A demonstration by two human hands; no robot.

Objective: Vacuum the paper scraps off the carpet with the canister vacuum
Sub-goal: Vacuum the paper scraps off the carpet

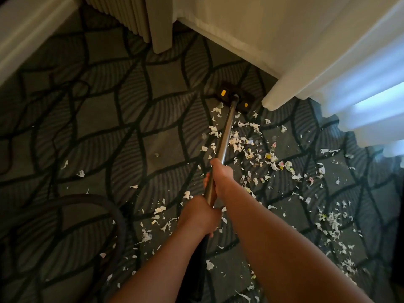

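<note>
My right hand (222,179) is wrapped around the vacuum's metal wand (225,138) near mid-frame, and my left hand (200,216) grips it just below, close to where the dark hose (105,206) curves off at lower left. The black floor head (235,98), with two yellow spots and no readable lettering, sits on the patterned carpet (98,127) beside the white bed skirt (306,68). Paper scraps (251,147) litter the carpet from centre to lower right.
</note>
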